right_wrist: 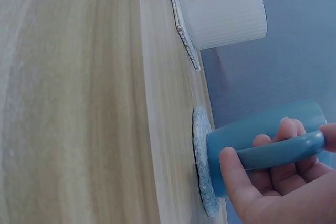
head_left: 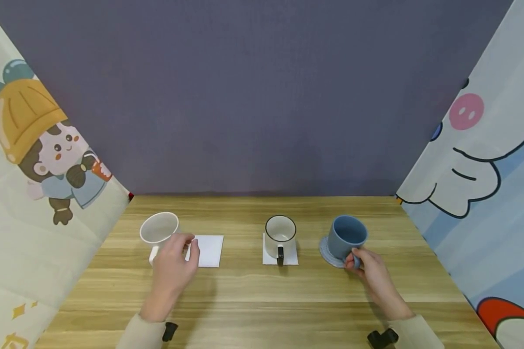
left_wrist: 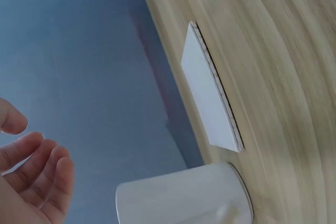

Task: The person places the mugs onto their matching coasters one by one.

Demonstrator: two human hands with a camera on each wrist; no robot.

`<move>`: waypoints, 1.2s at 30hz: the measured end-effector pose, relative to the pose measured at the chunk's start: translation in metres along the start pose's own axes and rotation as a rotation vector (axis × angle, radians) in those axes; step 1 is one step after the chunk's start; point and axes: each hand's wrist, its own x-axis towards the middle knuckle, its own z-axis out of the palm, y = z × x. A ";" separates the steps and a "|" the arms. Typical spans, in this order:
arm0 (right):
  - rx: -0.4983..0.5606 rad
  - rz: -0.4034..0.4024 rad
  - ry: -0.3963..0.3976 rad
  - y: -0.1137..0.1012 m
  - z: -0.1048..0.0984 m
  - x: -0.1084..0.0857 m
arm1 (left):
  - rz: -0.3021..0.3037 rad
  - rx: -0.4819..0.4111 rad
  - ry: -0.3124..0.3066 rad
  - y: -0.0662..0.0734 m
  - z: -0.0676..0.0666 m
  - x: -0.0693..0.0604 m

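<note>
My left hand (head_left: pixel 173 264) hovers near a white mug (head_left: pixel 159 229) on the left, its fingers loosely bent and holding nothing. That mug stands on the wood beside a white square coaster (head_left: pixel 208 252); the left wrist view shows the hand apart from the mug (left_wrist: pixel 181 198). On the right, my right hand (head_left: pixel 375 277) grips the handle of a blue mug (head_left: pixel 341 245), with fingers through and around the handle (right_wrist: pixel 281 151). The blue mug's base is at a round blue-grey coaster (head_left: pixel 327 255); whether it is fully seated I cannot tell.
Between the hands, a white mug with a black rim and black handle (head_left: pixel 280 251) stands on another white square coaster (head_left: pixel 292 259). Wood-grain tabletop (head_left: pixel 253 310) lies under everything. A dark grey panel (head_left: pixel 262 106) rises behind, with printed cloths (head_left: pixel 13 232) at both sides.
</note>
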 end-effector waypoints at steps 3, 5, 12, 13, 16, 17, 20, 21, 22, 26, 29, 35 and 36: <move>0.000 -0.001 0.001 0.000 0.000 0.000 | -0.028 0.012 0.006 -0.004 -0.003 -0.001; -0.002 -0.003 0.003 0.000 0.000 -0.001 | -0.040 0.010 0.015 -0.008 -0.005 -0.001; -0.004 -0.013 0.004 0.002 -0.001 0.001 | -0.059 0.034 0.081 -0.023 -0.015 -0.003; -0.011 -0.016 0.000 0.002 -0.001 0.000 | -0.074 0.045 0.084 -0.026 -0.016 -0.004; -0.030 -0.026 -0.011 0.002 -0.002 0.000 | -0.131 0.070 0.103 -0.034 -0.019 -0.008; -0.033 -0.027 -0.013 0.002 -0.002 0.000 | -0.154 0.077 0.106 -0.036 -0.021 -0.010; -0.037 -0.026 -0.014 0.003 -0.002 0.000 | -0.216 0.085 0.102 -0.042 -0.024 -0.014; -0.034 -0.025 -0.012 0.003 -0.002 0.001 | -0.235 0.086 0.098 -0.044 -0.025 -0.015; -0.033 -0.024 -0.009 0.003 -0.002 0.001 | -0.251 0.086 0.091 -0.045 -0.026 -0.016; -0.037 -0.027 -0.003 0.002 -0.001 0.001 | -0.331 0.091 0.055 -0.050 -0.030 -0.020; -0.037 -0.029 -0.003 0.003 -0.001 0.001 | -0.419 0.100 0.019 -0.053 -0.033 -0.022; -0.048 -0.023 -0.002 0.003 -0.002 0.001 | -0.608 0.053 -0.066 -0.058 -0.035 -0.025; -0.049 -0.023 -0.004 0.003 -0.002 0.001 | -0.641 0.038 -0.074 -0.059 -0.035 -0.025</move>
